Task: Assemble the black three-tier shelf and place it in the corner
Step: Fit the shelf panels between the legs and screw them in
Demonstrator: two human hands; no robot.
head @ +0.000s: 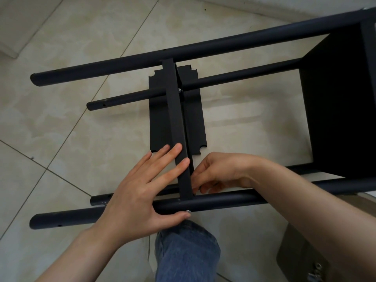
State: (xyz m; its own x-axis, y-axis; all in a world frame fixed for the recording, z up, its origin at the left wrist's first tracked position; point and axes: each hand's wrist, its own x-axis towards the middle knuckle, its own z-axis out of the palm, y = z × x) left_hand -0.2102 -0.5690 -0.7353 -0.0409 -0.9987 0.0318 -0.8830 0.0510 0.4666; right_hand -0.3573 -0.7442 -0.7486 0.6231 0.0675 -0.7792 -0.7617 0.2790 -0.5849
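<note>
Head view, nearest first: a knee in jeans sits just under the near post of the black shelf, which lies on its side on the tiled floor. I have the left hand flat, with straight fingers against the edge of the middle tier and the thumb pressing under the near post beside a small screw. The right hand is curled in behind that tier at the post; whether it pinches anything I cannot tell.

Beyond them a loose panel with notched corners lies flat on the floor. The end tier is already fitted at the right, and the far post runs across the top.

I judge the frame to be light, stiff painted tube and sheet, matte black and rather slick. While its joints are unfastened it would rack, so I would lift it by two posts close to the end tier, not by the thin panel edges.
</note>
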